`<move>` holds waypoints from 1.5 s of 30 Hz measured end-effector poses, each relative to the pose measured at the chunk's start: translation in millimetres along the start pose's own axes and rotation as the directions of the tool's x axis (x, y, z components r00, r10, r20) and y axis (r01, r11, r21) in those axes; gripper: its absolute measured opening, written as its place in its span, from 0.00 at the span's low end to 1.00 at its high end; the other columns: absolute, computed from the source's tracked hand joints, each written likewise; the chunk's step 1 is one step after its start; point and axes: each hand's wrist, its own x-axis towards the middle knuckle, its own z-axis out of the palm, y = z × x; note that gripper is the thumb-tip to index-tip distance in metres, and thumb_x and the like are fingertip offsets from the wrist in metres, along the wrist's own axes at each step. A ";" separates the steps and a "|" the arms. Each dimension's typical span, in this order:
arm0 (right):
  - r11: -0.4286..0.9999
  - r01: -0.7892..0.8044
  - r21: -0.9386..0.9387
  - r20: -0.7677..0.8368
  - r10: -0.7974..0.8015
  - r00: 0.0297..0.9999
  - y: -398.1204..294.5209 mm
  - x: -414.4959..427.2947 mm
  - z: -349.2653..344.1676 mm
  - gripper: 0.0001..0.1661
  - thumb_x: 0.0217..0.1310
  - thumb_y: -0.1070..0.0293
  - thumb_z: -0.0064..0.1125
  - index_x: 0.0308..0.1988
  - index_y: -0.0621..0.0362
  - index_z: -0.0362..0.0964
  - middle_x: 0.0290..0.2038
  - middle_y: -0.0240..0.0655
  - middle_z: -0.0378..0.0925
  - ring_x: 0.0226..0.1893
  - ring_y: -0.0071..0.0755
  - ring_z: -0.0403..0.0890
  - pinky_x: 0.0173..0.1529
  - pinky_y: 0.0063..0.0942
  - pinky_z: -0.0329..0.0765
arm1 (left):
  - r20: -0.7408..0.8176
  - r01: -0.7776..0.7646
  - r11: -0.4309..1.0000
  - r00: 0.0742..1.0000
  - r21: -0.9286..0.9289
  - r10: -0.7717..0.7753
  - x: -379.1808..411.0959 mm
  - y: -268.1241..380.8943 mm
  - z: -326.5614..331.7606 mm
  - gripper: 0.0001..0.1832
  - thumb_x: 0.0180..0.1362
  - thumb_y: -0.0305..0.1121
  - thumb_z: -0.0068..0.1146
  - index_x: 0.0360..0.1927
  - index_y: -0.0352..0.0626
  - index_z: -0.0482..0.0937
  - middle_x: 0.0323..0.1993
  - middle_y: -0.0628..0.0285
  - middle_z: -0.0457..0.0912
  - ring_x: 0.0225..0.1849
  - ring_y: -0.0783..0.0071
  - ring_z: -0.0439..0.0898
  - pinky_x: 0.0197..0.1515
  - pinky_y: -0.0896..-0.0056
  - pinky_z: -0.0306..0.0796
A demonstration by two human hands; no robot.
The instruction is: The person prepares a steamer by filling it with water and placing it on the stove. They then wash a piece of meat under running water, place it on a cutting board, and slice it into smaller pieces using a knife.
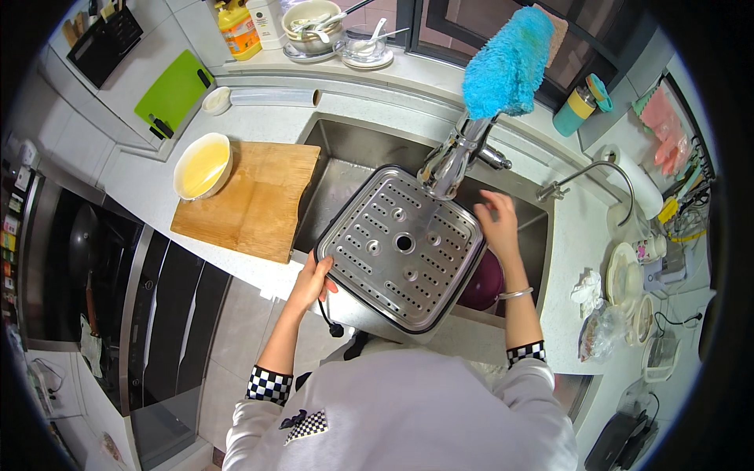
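A square stainless steel steamer tray [380, 238], perforated with a round central hole and edged in black, lies tilted over the sink [339, 176]. It looks like part of an electric steamer. My left hand [312, 279] grips its left corner, thumb on top of the rim. Below that hand hangs a black cord with a plug [336, 329]. My right hand [499, 226] is beside the tray's right edge, fingers bent and apart, near the chrome faucet [447, 156]. The faucet's spout reaches over the tray's far edge. A dark red round vessel [483, 282] shows partly under the tray.
A wooden cutting board [253, 206] borders the sink's left side, with a bowl of yellow liquid [203, 168] on its corner. A blue cloth [506, 62] hangs over the faucet top. Right of the sink stand a thin curved tap [612, 168] and plates [624, 274].
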 end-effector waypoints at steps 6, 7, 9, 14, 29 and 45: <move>0.146 -0.858 0.492 0.672 0.563 0.481 63.1 -50.6 9.6 0.38 0.51 0.32 0.33 0.47 0.52 0.65 0.40 0.33 0.73 0.39 0.31 0.74 0.38 0.35 0.73 | -0.025 0.009 0.996 1.000 0.094 -0.006 0.2 11.2 6.5 0.27 0.53 0.48 0.37 0.50 0.38 0.58 0.22 0.56 0.72 0.11 0.76 0.69 0.10 0.80 0.59; 0.134 -0.848 0.513 0.671 0.553 0.494 61.4 -51.7 9.4 0.37 0.51 0.34 0.35 0.45 0.53 0.67 0.39 0.35 0.73 0.39 0.32 0.74 0.40 0.34 0.71 | -0.036 0.034 0.993 0.999 0.117 -0.030 -0.7 13.3 6.8 0.27 0.53 0.48 0.37 0.51 0.39 0.58 0.20 0.56 0.72 0.09 0.77 0.67 0.11 0.78 0.59; 0.108 -0.824 0.556 0.665 0.536 0.519 53.4 -51.2 3.1 0.35 0.52 0.37 0.37 0.41 0.57 0.70 0.38 0.38 0.74 0.39 0.35 0.73 0.45 0.32 0.69 | -0.082 0.067 0.990 0.995 0.125 -0.057 -6.4 15.5 9.5 0.26 0.52 0.47 0.36 0.49 0.39 0.59 0.13 0.57 0.70 0.08 0.77 0.65 0.12 0.77 0.60; 0.201 -0.824 0.530 0.713 0.421 0.561 37.5 -45.5 -10.9 0.32 0.52 0.37 0.35 0.47 0.49 0.64 0.42 0.32 0.71 0.45 0.32 0.70 0.46 0.37 0.67 | -0.155 0.055 0.996 0.987 0.072 -0.043 -32.5 26.1 6.9 0.24 0.50 0.44 0.36 0.46 0.37 0.62 0.14 0.59 0.69 0.08 0.77 0.65 0.09 0.78 0.58; 0.230 -0.867 0.442 0.897 -0.120 0.425 -133.4 -95.7 -6.9 0.25 0.58 0.55 0.38 0.49 0.60 0.62 0.47 0.36 0.69 0.48 0.31 0.69 0.51 0.30 0.66 | -0.437 -0.020 0.997 0.898 0.073 0.050 -231.9 41.5 -121.5 0.18 0.52 0.47 0.33 0.24 0.41 0.65 0.12 0.71 0.59 0.09 0.84 0.55 0.11 0.80 0.48; 0.226 -0.972 0.059 0.945 -0.325 -0.019 -366.7 -256.9 319.7 0.38 0.48 0.50 0.55 0.54 0.58 0.55 0.50 0.37 0.65 0.51 0.35 0.66 0.54 0.35 0.63 | -0.624 0.210 0.977 0.768 0.032 -0.145 -370.7 -144.2 -474.1 0.21 0.49 0.47 0.35 0.28 0.36 0.70 0.15 0.60 0.71 0.11 0.78 0.68 0.12 0.79 0.56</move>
